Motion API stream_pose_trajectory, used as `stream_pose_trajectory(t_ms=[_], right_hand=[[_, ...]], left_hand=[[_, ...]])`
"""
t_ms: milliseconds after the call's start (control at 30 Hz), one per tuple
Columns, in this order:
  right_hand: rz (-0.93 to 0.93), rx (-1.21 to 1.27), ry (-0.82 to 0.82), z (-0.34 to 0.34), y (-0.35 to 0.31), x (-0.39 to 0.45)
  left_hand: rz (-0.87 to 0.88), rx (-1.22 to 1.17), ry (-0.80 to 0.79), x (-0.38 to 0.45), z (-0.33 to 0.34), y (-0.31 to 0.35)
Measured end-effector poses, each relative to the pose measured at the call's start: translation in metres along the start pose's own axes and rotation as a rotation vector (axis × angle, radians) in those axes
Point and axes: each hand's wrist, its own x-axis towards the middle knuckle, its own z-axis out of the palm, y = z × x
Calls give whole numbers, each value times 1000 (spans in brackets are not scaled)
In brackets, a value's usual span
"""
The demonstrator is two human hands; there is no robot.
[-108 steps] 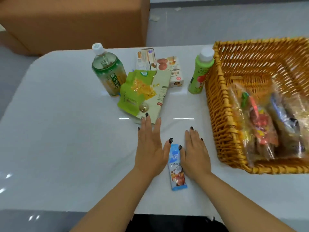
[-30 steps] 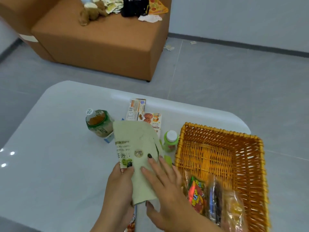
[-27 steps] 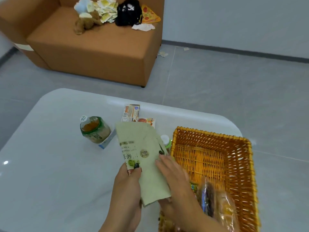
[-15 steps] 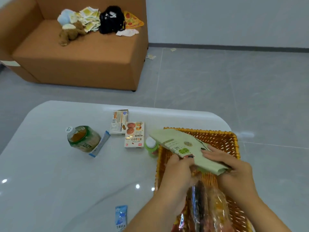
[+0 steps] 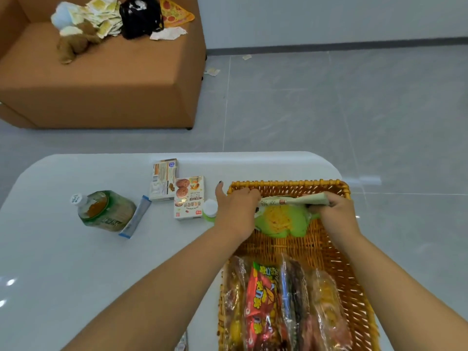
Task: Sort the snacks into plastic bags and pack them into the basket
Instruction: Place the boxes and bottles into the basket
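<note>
A woven orange basket [image 5: 336, 252] stands on the right of the white table [image 5: 63, 262]. Both hands are inside its far end. My left hand [image 5: 238, 211] and my right hand [image 5: 335, 211] grip the two ends of a pale green paper packet [image 5: 293, 200], held edge-up near the far wall. A bright green snack bag [image 5: 281, 221] with yellow chips printed on it lies just below the packet between my hands. Several snacks wrapped in clear plastic bags [image 5: 281, 307] fill the near half of the basket.
On the table left of the basket are a biscuit box [image 5: 188, 197], a second box [image 5: 163, 179], a green bottle's white cap [image 5: 210, 207], a tea bottle [image 5: 103, 210] and a blue stick sachet [image 5: 135, 216]. A brown sofa [image 5: 101, 72] with clutter stands beyond.
Both hands carried the pale green packet and the green bag from the table into the basket's far end. The packet turned from flat to edge-up.
</note>
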Motion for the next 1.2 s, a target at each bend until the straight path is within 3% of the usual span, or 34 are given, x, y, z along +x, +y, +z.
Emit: stream_pose_trajectory(t_ms=[167, 300, 467, 600, 833, 1033, 1200], right_hand=[[9, -110, 115, 3, 26, 22], [144, -226, 123, 5, 60, 32], [307, -260, 215, 18, 71, 33], [567, 171, 151, 34, 71, 27], [745, 738, -32, 61, 54, 30], [683, 757, -22, 66, 65, 35], [636, 490, -3, 71, 64, 24]], left_hand=[[180, 225, 25, 23, -6, 4], [293, 329, -12, 24, 17, 11], [242, 263, -28, 25, 43, -2], [244, 306, -91, 30, 45, -5], [213, 267, -81, 56, 38, -1], [124, 218, -28, 59, 43, -4], [36, -156, 96, 35, 50, -18]])
